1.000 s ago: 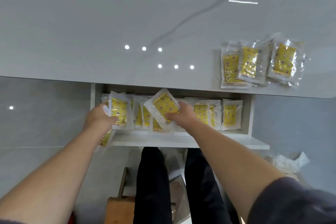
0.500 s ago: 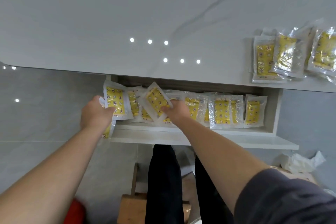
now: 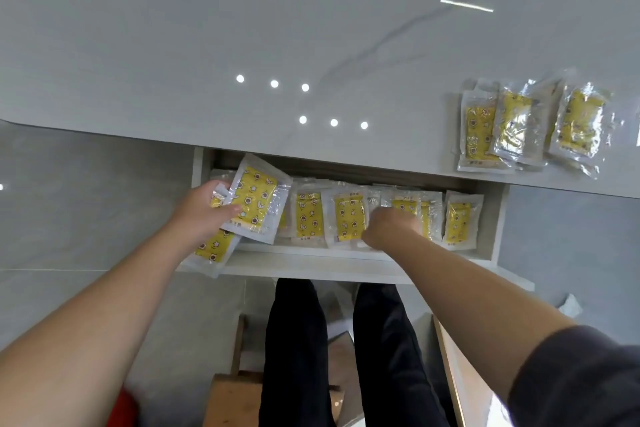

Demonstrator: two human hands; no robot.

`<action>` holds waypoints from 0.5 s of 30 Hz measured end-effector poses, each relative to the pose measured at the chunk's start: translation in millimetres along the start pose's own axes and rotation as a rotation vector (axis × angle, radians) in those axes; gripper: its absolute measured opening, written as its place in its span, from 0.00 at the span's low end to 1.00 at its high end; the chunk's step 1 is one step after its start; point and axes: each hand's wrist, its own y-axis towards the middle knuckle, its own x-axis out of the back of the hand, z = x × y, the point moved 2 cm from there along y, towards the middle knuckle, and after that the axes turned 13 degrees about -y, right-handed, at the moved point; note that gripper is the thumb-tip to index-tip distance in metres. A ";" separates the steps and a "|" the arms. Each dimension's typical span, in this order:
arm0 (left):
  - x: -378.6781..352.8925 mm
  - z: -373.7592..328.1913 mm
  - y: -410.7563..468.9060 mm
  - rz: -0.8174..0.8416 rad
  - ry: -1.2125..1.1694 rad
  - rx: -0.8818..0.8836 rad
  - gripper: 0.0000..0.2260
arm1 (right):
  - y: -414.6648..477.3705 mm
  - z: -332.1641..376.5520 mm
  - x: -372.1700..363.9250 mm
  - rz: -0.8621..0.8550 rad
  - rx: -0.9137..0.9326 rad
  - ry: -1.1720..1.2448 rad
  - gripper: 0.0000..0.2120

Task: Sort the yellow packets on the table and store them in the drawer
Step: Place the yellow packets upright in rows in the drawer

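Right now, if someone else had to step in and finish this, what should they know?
The left hand grips a small stack of packets at the left end of the open drawer.
The right hand is curled low among the filed row inside; whether it pinches a packet, I cannot tell.
Done: the filed row lies across the drawer.
Left: the held stack, plus three packets on the table.
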 end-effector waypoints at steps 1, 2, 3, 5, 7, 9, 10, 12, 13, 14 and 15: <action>-1.0 0.0 0.3 0.029 -0.005 0.007 0.22 | 4.5 6.2 3.1 0.006 0.116 0.200 0.20; -2.6 0.1 0.5 0.063 -0.004 0.011 0.21 | 5.7 14.7 6.7 0.065 0.251 0.504 0.26; -4.9 -0.1 0.7 0.093 -0.005 0.018 0.20 | 4.6 25.6 10.2 0.149 0.366 0.822 0.30; -9.9 -1.6 0.7 0.130 -0.007 0.024 0.19 | 0.4 47.6 17.5 0.271 0.467 1.220 0.31; -16.0 -2.3 1.9 0.138 -0.012 0.024 0.20 | 0.7 65.4 24.3 0.224 0.431 1.356 0.25; -19.4 -1.2 5.9 0.105 -0.022 0.020 0.17 | 3.0 72.3 30.2 0.083 0.357 1.393 0.16; -19.5 -0.8 8.4 0.070 -0.024 0.015 0.15 | 5.1 71.9 31.4 0.022 0.305 1.406 0.15; -14.8 2.4 15.6 -0.043 -0.013 0.023 0.14 | 13.3 64.2 28.9 -0.106 0.173 1.403 0.12; -12.9 3.8 19.7 -0.098 -0.024 0.040 0.16 | 17.8 59.1 26.5 -0.170 0.113 1.356 0.11; -12.0 5.2 24.6 -0.137 -0.048 0.052 0.16 | 20.9 54.3 24.4 -0.218 0.078 1.285 0.10; -12.2 5.0 28.6 -0.153 -0.056 0.059 0.16 | 23.7 51.7 22.1 -0.246 0.066 1.202 0.09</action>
